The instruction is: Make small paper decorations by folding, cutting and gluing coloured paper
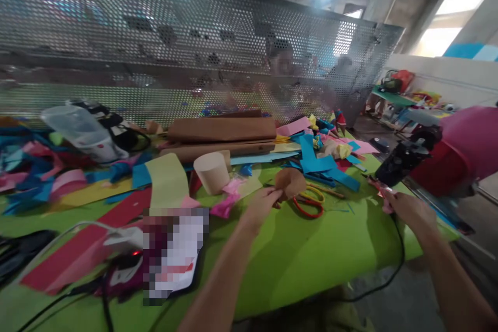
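Observation:
My left hand (pixel 264 202) pinches the edge of a curved, round piece of brown paper (pixel 291 183) above the green table. Just behind and right of it lie scissors (pixel 311 202) with red and yellow handles. At the table's right side, my right hand (pixel 408 210) is closed around a small pinkish corded tool (pixel 383 194), too blurred to tell its kind. A black cord (pixel 400 257) drops from below this hand. A roll of cream paper (pixel 212 172) stands left of the brown piece, with a pink crumpled bow-like piece (pixel 225 201) before it.
Folded brown paper (pixel 221 129) lies along a perforated metal screen (pixel 155 46). Blue paper strips (pixel 327 163) and other scraps are scattered about. At left are a clear plastic container (pixel 80 129) and a power strip (pixel 128 264) with cables. A black object (pixel 404 161) stands beyond my right hand.

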{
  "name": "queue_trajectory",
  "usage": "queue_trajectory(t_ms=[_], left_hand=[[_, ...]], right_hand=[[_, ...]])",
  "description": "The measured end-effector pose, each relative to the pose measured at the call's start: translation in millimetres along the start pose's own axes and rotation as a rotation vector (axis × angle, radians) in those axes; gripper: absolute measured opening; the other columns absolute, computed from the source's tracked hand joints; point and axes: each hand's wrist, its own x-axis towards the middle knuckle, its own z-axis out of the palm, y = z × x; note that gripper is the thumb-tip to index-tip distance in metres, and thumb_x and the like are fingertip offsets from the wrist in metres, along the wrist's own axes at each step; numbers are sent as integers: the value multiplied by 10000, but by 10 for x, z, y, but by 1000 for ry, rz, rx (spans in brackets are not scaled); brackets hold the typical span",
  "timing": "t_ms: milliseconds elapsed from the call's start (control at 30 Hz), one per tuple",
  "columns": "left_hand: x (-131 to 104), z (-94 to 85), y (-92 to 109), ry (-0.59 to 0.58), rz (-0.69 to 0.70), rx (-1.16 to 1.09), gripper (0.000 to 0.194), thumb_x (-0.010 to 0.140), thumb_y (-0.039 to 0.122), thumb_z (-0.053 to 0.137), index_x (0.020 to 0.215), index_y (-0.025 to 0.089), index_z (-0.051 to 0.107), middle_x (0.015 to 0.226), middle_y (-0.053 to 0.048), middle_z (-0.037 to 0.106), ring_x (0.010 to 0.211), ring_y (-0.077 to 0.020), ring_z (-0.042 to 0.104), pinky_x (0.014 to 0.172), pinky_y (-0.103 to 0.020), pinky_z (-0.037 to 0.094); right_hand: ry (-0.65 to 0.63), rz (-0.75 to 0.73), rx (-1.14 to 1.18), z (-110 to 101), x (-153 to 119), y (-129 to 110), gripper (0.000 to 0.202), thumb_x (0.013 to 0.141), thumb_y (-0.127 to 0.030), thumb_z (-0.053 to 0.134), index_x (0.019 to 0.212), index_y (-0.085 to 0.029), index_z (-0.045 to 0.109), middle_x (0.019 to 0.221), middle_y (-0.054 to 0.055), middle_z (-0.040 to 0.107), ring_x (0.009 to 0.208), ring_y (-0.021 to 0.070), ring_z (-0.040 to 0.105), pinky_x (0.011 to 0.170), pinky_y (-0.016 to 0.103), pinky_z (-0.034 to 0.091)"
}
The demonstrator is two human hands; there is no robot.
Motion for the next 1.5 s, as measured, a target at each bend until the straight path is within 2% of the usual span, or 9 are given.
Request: queue_trajectory(t_ms=[200,333,400,467,600,767,967,1167,1500], left_hand=[[-20,25,27,-13,-6,-77,199,775,334,638,699,159,696,731,-53,660,673,-154,550,671,-288,460],[11,32,-2,-28,-42,-81,193,761,316,642,665,153,681,711,-52,666,651,-141,540,656,-281,439],[17,41,-12,-52,-47,-84,186,743,313,645,651,155,672,680,-41,650,632,-136,528,643,-279,427],[8,52,-12,-85,-33,-88,187,726,322,644,632,160,656,647,-29,623,612,-135,510,625,-278,410],[-18,62,0,-123,-6,-61,191,692,339,632,596,174,625,606,-11,573,595,-135,478,602,-279,362],[-10,52,-9,-126,13,-15,181,687,321,609,565,187,617,575,-6,557,596,-147,462,600,-286,325],[-46,72,-12,-158,-23,-59,204,777,358,659,687,191,733,662,-33,665,618,-164,510,622,-293,366],[-90,55,12,-310,-130,-326,557,851,628,611,1042,123,746,948,-138,752,679,-172,609,689,-312,460],[-96,131,19,-317,-128,-449,482,767,505,771,1054,120,726,875,-136,746,624,-145,602,624,-285,451]], right_hand=[[-140,62,-184,-141,-26,58,590,925,-673,332,890,-228,718,1062,240,743,954,427,704,723,477,451],[30,-7,-156,-275,-107,-50,483,923,-621,384,1051,-269,689,1199,173,710,1032,428,677,770,526,502],[181,-280,99,-327,-202,-263,373,908,-557,485,1093,-297,679,1203,120,699,1025,357,677,822,484,527],[174,-545,429,-348,-316,-598,328,900,-505,566,1155,-332,679,1182,113,690,941,299,683,807,429,552],[-89,-891,689,-278,-480,-1416,400,918,-404,626,1310,-329,641,1282,90,633,926,238,665,849,408,562],[-325,-1011,828,-67,-503,-2044,258,912,-312,645,1153,-255,716,1187,86,690,1019,228,676,891,370,553],[-318,-929,958,163,-498,-2087,137,834,-357,758,866,-224,754,1039,80,737,1016,249,687,902,369,546],[-433,-915,1111,204,-528,-2040,177,830,-390,780,857,-217,756,1023,89,743,979,234,706,872,351,567],[-288,-982,1024,224,-563,-2062,180,859,-422,743,843,-247,785,1096,115,738,1021,262,710,887,389,588]])
